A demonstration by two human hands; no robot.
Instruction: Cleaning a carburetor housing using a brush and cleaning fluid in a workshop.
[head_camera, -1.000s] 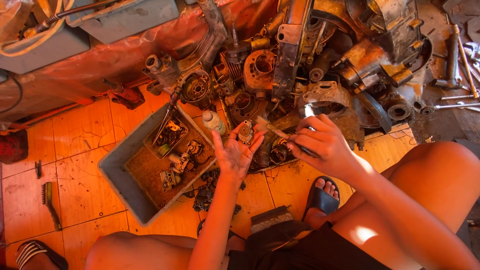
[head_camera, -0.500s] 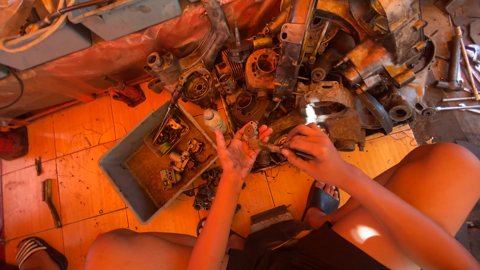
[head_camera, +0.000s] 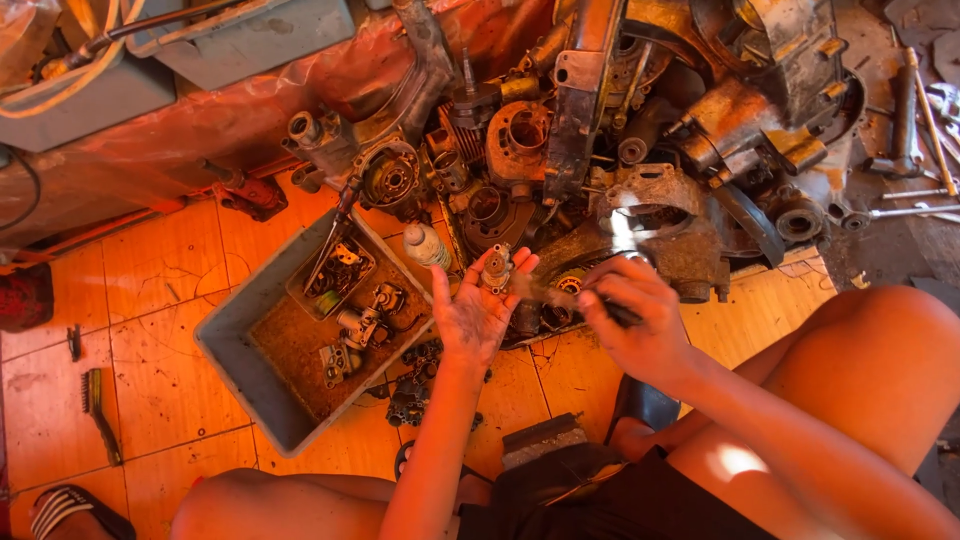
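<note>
Hands at centre frame: left hand [head_camera: 478, 312] palm up, fingers spread, small metal part [head_camera: 497, 268] pinched at fingertips. Right hand [head_camera: 628, 318] closed on tool [head_camera: 560, 295], tip at the part from 3 o'clock. Looks like cleaning or prying step; next needs steady grip, fine tip control. Grey tray [head_camera: 238, 372] at 9 o'clock. Engine pile [head_camera: 640, 130] at 12.

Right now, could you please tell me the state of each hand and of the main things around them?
Left hand: palm up, fingers spread, small metal part at its fingertips.
Right hand: closed around a thin tool that points at the part.
Grey tray: on the floor, holding small parts.
Engine: dismantled, dirty.
Brush: flat on the tiles.
</note>
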